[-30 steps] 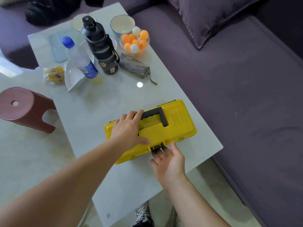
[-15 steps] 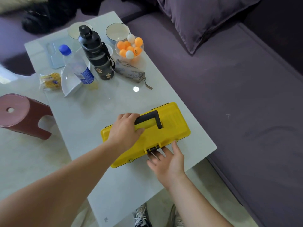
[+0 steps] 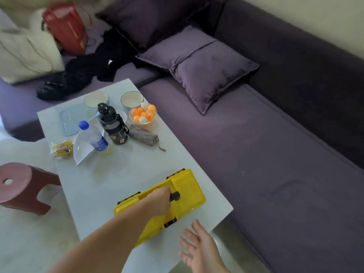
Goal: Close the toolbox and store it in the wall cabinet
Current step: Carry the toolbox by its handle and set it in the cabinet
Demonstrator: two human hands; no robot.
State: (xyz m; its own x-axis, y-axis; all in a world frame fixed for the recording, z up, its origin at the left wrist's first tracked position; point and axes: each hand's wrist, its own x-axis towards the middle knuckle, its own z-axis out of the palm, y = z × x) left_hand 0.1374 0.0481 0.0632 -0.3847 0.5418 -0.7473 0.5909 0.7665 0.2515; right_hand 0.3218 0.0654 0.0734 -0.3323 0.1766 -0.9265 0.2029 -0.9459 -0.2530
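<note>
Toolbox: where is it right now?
The yellow toolbox lies closed on the white table's near right corner beside the purple sofa, left hand gripping its handle.

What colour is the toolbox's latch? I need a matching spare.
Black, set against the yellow toolbox; the latch on its near side shows best in the head view.

- We see soft, even daylight; the white table reads bright and slightly washed out.
- We note motion blur at the upper left, smearing the red bag and cream fabric.
- The right hand is soft-edged.
- Wide-angle bending curves the sofa back.
- Shadows are faint; the sofa's far corner is dim.
</note>
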